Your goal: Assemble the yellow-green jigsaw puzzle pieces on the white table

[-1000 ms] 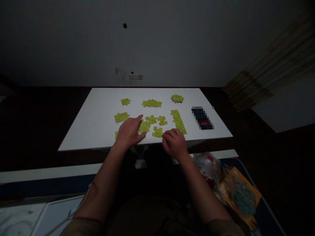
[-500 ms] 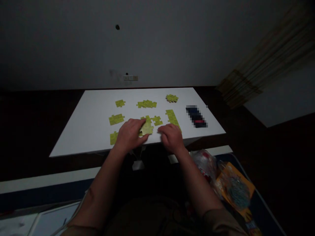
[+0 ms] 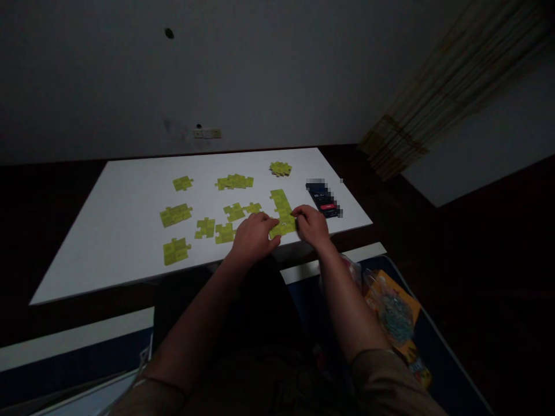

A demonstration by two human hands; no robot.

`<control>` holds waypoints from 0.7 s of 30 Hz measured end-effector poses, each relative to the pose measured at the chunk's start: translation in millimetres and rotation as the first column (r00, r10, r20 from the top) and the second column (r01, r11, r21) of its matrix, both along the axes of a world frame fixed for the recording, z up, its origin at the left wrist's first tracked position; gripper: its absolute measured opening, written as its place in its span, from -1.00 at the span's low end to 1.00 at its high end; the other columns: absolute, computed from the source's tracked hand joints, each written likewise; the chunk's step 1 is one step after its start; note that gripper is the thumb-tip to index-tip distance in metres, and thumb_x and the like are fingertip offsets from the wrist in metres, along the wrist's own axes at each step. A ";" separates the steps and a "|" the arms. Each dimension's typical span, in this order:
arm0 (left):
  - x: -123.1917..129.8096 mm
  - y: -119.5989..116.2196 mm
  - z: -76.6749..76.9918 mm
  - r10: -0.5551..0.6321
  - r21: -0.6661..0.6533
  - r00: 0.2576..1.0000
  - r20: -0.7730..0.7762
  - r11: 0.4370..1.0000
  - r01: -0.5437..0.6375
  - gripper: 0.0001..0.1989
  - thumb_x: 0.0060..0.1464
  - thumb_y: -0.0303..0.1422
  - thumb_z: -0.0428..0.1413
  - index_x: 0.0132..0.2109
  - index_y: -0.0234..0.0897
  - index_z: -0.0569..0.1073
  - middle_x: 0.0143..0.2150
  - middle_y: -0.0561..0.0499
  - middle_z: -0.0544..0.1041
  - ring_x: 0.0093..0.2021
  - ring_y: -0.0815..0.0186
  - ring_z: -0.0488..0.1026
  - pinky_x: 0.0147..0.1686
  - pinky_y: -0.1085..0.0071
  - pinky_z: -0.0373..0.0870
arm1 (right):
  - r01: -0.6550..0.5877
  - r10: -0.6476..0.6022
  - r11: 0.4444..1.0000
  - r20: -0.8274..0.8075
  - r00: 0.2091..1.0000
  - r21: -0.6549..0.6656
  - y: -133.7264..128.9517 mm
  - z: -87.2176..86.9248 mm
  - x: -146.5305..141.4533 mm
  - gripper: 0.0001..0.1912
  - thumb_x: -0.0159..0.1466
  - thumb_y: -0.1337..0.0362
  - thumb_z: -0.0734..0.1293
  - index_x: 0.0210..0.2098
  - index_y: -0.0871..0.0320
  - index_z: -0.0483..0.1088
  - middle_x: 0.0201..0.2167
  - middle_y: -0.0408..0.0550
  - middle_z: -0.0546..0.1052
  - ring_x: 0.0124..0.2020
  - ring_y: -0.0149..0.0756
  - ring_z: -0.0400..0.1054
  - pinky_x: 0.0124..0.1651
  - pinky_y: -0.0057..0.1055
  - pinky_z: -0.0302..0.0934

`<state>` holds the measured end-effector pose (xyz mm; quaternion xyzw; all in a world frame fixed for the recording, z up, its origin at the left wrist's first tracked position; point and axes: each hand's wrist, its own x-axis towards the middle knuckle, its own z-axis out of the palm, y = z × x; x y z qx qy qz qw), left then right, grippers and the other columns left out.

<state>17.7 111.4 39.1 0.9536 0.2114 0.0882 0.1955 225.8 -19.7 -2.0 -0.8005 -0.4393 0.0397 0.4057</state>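
Note:
My left hand (image 3: 255,238) is closed, with thumb and forefinger around a yellow-green puzzle piece (image 3: 274,230) at the lower left of a joined puzzle strip (image 3: 282,205). At the strip's right edge is my right hand (image 3: 312,225), its fingers curled and their tips against the edge. Left of my left hand lie loose puzzle pieces (image 3: 235,212), one of them (image 3: 225,233) partly behind the hand. Another single puzzle piece (image 3: 205,227) lies farther left. Whether the held piece is locked into the strip I cannot tell.
On the white table (image 3: 121,214) are a puzzle heap (image 3: 236,182), a puzzle stack (image 3: 281,169), joined pieces (image 3: 176,215) at the left, and a partly pixelated phone (image 3: 323,199) at the right. Plastic-bagged things (image 3: 394,315) lie below on a dark blue surface.
My left hand has carried the puzzle piece right, to the joined strip. My right hand has moved to the strip's right edge. The view has turned to the right.

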 end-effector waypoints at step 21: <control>13.3 2.9 10.0 -0.015 -0.061 0.996 -0.093 0.998 0.010 -0.63 0.40 -0.22 0.34 0.26 -0.11 0.81 0.26 -0.24 0.68 0.24 -0.15 0.63 0.22 -0.03 0.67 | -0.013 0.019 0.998 0.117 0.993 -0.058 -1.0 -2.8 -2.2 -0.75 0.45 0.32 0.33 -0.07 -0.02 0.67 -0.02 0.03 0.77 0.01 0.03 0.65 0.05 -0.12 0.47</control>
